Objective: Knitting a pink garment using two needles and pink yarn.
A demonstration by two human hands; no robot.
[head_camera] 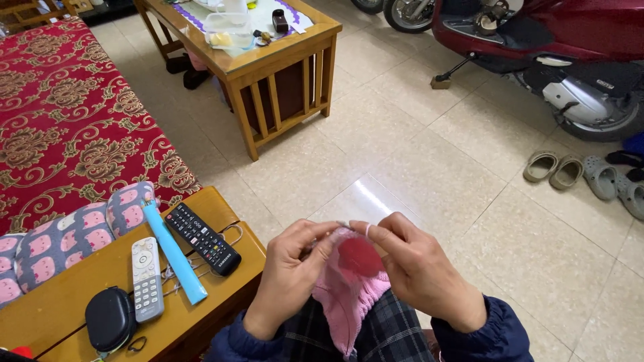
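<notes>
My left hand (pixel 290 273) and my right hand (pixel 421 269) hold a piece of pink knitting (pixel 345 295) with a darker red patch near its top, low in the middle of the head view. Both hands pinch the top edge of the knitting, where thin needle tips show between the fingers. A strand of pale yarn runs over my right forefinger. The fabric hangs down over my lap, which is covered in dark plaid cloth.
A wooden side table (pixel 80 295) at my left bears a black remote (pixel 202 238), a white remote (pixel 146 279), a light blue tube (pixel 176 253), scissors and a black pouch (pixel 109 319). A red patterned sofa, a wooden coffee table (pixel 268 67), a red scooter (pixel 557 47) and sandals (pixel 553 167) stand around on the tiled floor.
</notes>
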